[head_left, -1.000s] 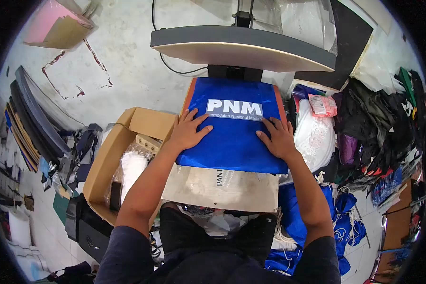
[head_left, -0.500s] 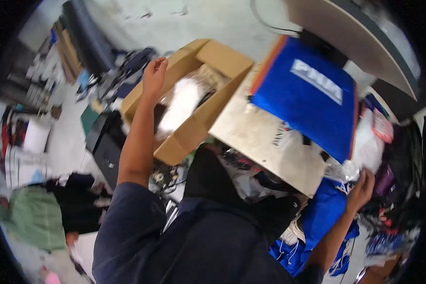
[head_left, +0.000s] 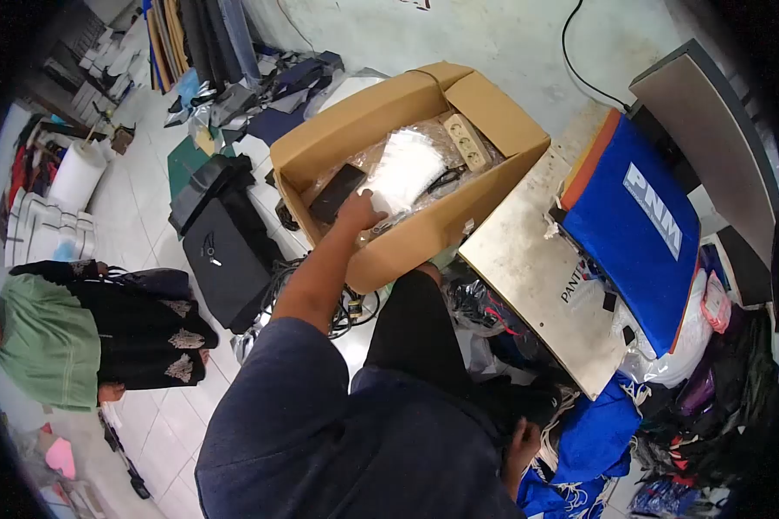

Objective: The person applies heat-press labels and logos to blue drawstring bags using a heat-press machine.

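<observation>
My left hand [head_left: 359, 214] reaches into an open cardboard box [head_left: 485, 203], its fingers a little apart at the edge of a stack of white, shiny sheets [head_left: 404, 169]. Just behind the fingers lies a flat black rectangular object [head_left: 337, 192]. A cream power strip [head_left: 466, 143] and clear plastic wrap also lie in the box. Low at my right side, my right hand [head_left: 521, 445] is curled near white cords and blue fabric bags [head_left: 593, 437]; what its fingers hold, if anything, is hidden.
A pale board [head_left: 528, 268] holds a blue PNM bag [head_left: 632, 221] beside a monitor [head_left: 710, 138]. Filled plastic bags and dark cloth lie at right. A black case [head_left: 225, 259] and cables are left of the box. A person in green [head_left: 52, 342] is at far left.
My left hand has moved from above the box's rim down into it. My right hand has drawn back from the clear plastic at right toward my body. The view has shifted.
</observation>
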